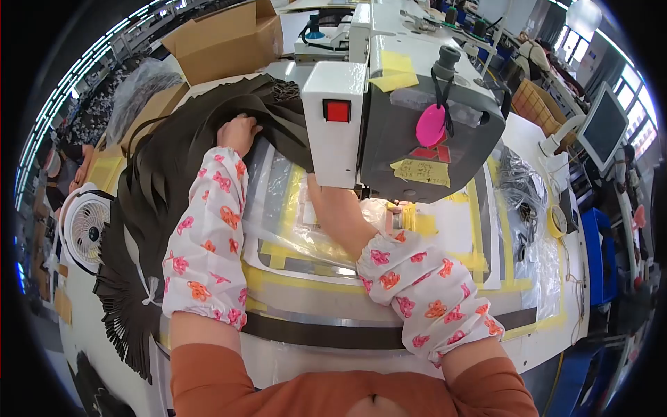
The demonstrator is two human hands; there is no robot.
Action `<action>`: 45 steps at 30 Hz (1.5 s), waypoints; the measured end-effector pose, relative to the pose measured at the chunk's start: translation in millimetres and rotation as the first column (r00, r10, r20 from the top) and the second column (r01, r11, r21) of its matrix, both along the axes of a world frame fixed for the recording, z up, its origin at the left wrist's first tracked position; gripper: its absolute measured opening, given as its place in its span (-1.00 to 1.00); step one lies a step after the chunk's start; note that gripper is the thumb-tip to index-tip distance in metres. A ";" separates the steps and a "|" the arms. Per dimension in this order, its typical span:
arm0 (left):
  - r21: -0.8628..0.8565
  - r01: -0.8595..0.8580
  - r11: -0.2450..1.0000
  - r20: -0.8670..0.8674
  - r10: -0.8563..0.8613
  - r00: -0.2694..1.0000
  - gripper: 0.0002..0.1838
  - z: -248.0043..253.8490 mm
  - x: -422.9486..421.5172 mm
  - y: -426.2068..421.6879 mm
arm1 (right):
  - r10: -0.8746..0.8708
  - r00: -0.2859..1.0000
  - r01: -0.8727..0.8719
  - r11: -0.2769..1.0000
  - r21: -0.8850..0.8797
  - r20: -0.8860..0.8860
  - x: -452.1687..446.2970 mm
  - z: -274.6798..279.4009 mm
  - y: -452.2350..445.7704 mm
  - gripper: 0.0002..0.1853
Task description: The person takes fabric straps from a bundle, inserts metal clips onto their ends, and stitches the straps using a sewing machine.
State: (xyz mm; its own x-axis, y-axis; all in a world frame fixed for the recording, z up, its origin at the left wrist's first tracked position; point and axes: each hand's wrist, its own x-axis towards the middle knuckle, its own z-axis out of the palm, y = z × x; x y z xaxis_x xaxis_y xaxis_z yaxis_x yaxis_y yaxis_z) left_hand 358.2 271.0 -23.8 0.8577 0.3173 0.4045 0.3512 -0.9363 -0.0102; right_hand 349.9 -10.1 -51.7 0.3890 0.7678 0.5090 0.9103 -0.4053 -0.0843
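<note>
My left hand [238, 134] is at the large bundle of dark olive-brown strips [167, 160], its fingers curled onto one of them. The strips drape over the left of the table, and a white tie binds them lower down. My right hand [337, 212] reaches under the head of a sewing machine [336, 149]; its fingertips are hidden there. Below both arms, one dark strip [326, 330] lies lengthwise along the table's front. Floral sleeve covers are on both forearms.
A white fan [87, 231] stands at the left edge, an open cardboard box [222, 42] at the back. Clear plastic and yellow tape cover parts of the table [566, 299]. At right are small scissors [526, 229], a tape roll [556, 221] and a monitor [603, 125]. Other people sit farther off.
</note>
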 end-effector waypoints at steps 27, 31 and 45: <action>-0.459 0.495 0.738 -0.031 -0.571 0.821 -0.46 14.3 -278.3 -249.5 | 0.515 0.763 -0.581 0.812 -0.064 -0.392 -124.5 54.8 -140.7 -0.55; -0.366 0.561 0.742 -0.029 -0.612 0.790 -0.52 8.1 -276.4 -246.1 | 0.443 0.829 -0.528 0.820 -0.221 -0.341 -135.8 48.7 -150.0 -0.43; -0.119 0.256 0.959 0.348 -0.202 0.916 -0.60 80.7 -239.7 -134.8 | 0.222 0.532 -0.491 0.867 -0.084 -0.817 -62.5 76.0 -184.4 -0.81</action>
